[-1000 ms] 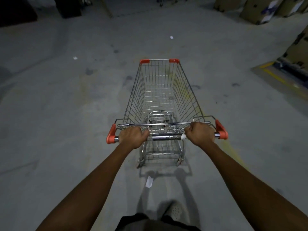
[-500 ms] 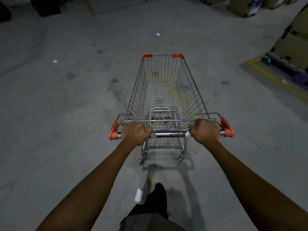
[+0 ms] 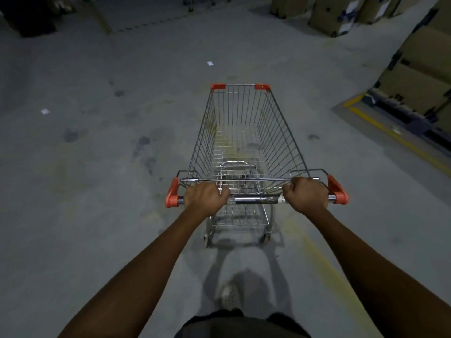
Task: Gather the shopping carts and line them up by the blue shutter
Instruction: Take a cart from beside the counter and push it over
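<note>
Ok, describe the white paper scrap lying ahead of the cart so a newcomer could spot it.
Start at the shopping cart mid-frame and find its front orange corner caps. On the grey floor just beyond the left cap lies the small white scrap. The other scrap sits far off to the cart's left.

Bare forearms [image 3: 146, 264], dark lower garment [image 3: 241, 325], pale perforated clog-like shoe [image 3: 229, 297].
</note>
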A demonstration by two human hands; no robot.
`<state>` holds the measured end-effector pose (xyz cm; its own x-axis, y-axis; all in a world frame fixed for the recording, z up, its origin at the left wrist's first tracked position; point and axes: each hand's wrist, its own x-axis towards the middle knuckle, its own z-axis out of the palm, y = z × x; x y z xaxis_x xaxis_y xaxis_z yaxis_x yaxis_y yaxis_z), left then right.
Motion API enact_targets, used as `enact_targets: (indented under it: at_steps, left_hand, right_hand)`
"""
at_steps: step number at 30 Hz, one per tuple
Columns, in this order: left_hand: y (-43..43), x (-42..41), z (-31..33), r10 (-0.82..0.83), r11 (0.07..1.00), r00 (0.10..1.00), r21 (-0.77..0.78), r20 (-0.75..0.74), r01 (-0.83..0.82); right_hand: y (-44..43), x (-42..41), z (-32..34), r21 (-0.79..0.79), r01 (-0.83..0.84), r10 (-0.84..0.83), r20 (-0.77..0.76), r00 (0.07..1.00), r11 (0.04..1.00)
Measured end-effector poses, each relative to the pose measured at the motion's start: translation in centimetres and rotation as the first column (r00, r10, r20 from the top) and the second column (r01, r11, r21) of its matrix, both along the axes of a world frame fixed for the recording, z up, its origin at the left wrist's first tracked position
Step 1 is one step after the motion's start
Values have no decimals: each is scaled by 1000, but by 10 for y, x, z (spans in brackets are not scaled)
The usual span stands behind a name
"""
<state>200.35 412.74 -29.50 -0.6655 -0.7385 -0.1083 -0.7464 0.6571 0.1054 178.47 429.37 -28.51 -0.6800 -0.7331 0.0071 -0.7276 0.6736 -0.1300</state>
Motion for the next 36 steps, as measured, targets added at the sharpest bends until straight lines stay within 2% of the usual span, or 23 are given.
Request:
enact_targets:
  at_steps: [7,19,23,26,36]
  left_hand:
    - [-68,-66,1,-43,999,999,2,-2,43]
    - [-189,-210,-4,-13,999,999,35,-47,14]
    - [-238,-266,-5,21,999,1000,37,-9,-21]
    - [-272,-300,-7,52,997,998,52,-33,-50]
    - [-384,-380,-5,182,981,983,68,5,-182]
  right_hand:
    - [-61,-59,1,23,35,-35,-29,999,999]
    - [-187,-209,-1,25,14,-13,-43,999,1000]
    - [-243,-271,2,27,-25,26,-20,999,999]
    - [-283,-310,1,35,-60,61,-28,998,998]
    - [-421,-403,-1,77,-141,142,-9,990,987]
